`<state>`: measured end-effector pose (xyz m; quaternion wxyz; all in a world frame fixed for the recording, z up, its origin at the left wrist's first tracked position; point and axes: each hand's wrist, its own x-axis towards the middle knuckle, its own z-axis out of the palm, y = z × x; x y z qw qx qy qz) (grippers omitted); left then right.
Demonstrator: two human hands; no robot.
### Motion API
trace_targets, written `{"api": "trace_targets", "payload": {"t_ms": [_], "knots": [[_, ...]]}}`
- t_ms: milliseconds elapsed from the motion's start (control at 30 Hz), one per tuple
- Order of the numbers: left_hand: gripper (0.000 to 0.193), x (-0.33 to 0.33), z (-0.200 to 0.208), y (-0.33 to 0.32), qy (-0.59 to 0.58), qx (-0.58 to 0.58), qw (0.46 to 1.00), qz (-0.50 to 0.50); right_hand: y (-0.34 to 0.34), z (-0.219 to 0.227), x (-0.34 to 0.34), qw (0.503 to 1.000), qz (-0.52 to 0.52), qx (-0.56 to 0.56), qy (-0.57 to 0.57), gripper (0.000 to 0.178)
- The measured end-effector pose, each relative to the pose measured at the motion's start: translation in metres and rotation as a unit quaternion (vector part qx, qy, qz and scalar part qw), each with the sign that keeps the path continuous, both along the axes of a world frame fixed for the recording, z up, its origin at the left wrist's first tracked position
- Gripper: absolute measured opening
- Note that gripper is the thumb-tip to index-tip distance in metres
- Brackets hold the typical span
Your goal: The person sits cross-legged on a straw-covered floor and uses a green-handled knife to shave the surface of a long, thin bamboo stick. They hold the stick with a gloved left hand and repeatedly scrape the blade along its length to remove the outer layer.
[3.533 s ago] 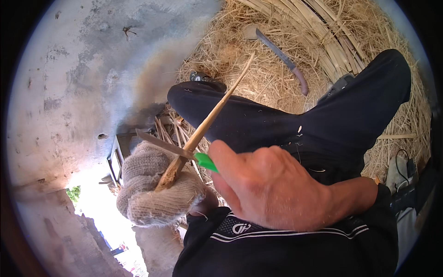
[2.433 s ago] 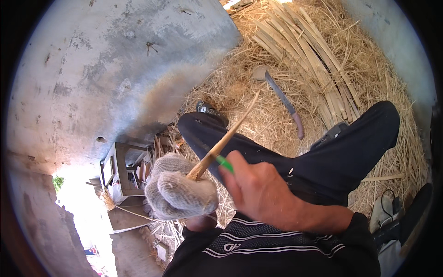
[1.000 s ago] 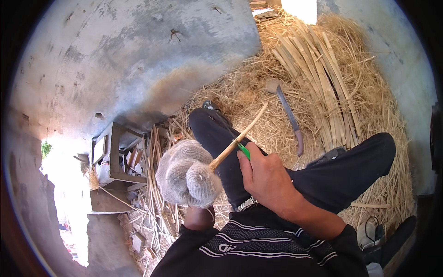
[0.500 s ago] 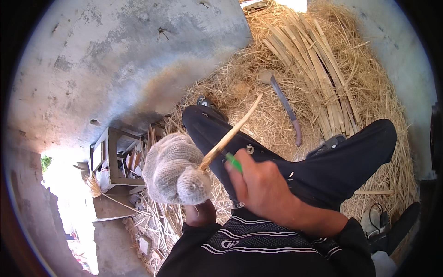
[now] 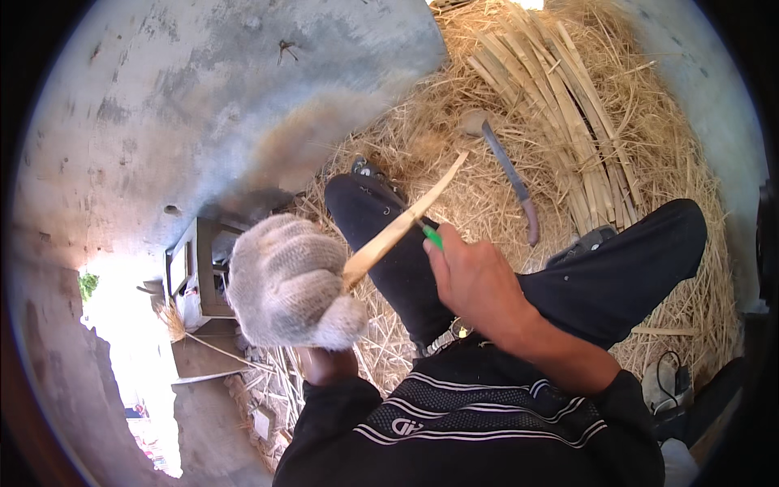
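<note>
My left hand (image 5: 288, 284), in a thick grey knitted glove, is closed round the lower end of a pale split strip of wood or cane (image 5: 389, 237). The strip slants up and away to the right, over my left leg. My bare right hand (image 5: 483, 276) grips a knife (image 5: 432, 235) by its green handle. Its blade, mostly hidden, lies against the strip about midway along. How far the strip runs inside the glove is hidden.
A long-bladed machete (image 5: 511, 174) with a brown handle lies on the shavings beyond my crossed legs. Behind it is a bundle of split strips (image 5: 572, 122). A grey wall (image 5: 187, 105) rises at the left, with a box-like cabinet (image 5: 203, 268) below.
My right hand and the knife have moved up and to the right along the strip, away from the glove. My gloved left hand has shifted slightly left and up.
</note>
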<state>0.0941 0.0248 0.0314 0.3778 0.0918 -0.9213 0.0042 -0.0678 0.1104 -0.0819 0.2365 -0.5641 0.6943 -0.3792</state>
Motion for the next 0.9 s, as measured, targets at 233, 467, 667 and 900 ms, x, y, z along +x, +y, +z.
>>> {"api": "trace_targets", "payload": {"t_ms": [233,467,667,900], "knots": [[0.034,0.003,0.006,-0.015,-0.098,-0.028,0.992,-0.074,0.022,0.018,0.003,0.993,0.065,-0.095,-0.020,0.014],[0.036,-0.007,0.010,-0.005,-0.111,-0.081,0.989,-0.055,0.035,0.030,0.011,0.993,0.056,-0.102,-0.017,0.017],[0.038,-0.015,0.033,-0.018,-0.167,-0.137,0.971,-0.103,0.026,0.034,0.009,0.996,0.034,-0.086,0.013,0.018],[0.032,-0.026,0.024,-0.024,-0.082,-0.124,0.983,-0.110,-0.011,-0.091,-0.028,0.994,-0.074,0.039,0.075,0.025]]}}
